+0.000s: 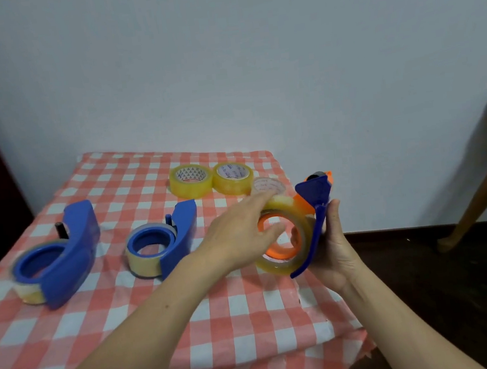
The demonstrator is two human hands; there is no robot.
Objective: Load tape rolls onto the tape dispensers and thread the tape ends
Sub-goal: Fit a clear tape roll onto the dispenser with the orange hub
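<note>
A checked table (131,331) is seen. Two loaded blue dispensers (69,256) are laid flat at 9 o'clock, noses toward 12. A third dispenser (313,204) is gripped upright at 3 o'clock by the right hand (333,250), nose toward 12. Its roll (290,266) is pinched by the left hand (241,235). Three spare rolls (189,181) are set at 12.

Table (131,331), covered by a red-and-white checked cloth (250,319). On it we log a left blue dispenser (63,257) and a middle blue dispenser (167,243), apart, each with tape on its hub. Far side: two yellowish rolls (190,181) (232,178) touching; a third roll (268,186) beside them, partly hidden.
</note>
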